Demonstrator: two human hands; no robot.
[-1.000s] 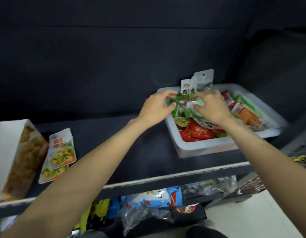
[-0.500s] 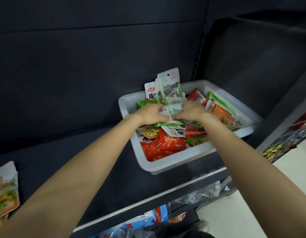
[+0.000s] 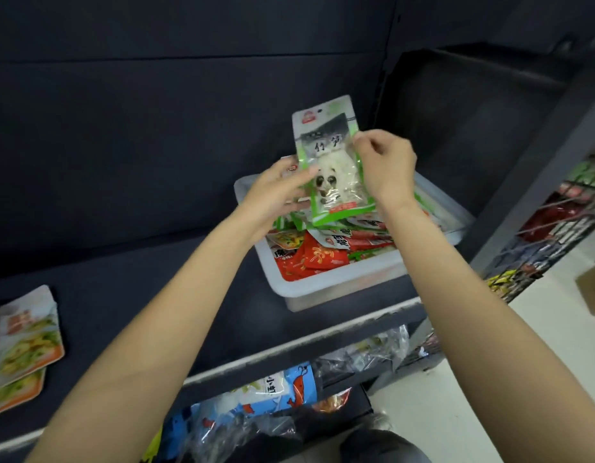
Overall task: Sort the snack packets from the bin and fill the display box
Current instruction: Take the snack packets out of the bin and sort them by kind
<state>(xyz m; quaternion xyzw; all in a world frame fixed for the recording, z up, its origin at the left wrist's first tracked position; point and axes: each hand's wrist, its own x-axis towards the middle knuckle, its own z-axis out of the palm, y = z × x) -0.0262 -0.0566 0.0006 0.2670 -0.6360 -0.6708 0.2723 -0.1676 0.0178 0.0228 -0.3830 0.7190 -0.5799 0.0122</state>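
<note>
Up comes the green panda packet (image 3: 329,162), lifted clear of the white bin (image 3: 336,282) where a moment ago both hands were buried in the pile. So one packet is picked out, held upright above the heap. The left hand (image 3: 276,192) has thumb and fingers closed on its left edge; the right hand (image 3: 386,165) pinches the upper right edge, other fingers curled. Red packets (image 3: 313,259) wait below. Two yellow packets (image 3: 25,345) lie far left on the shelf (image 3: 162,295); the display box isn't in sight.
</note>
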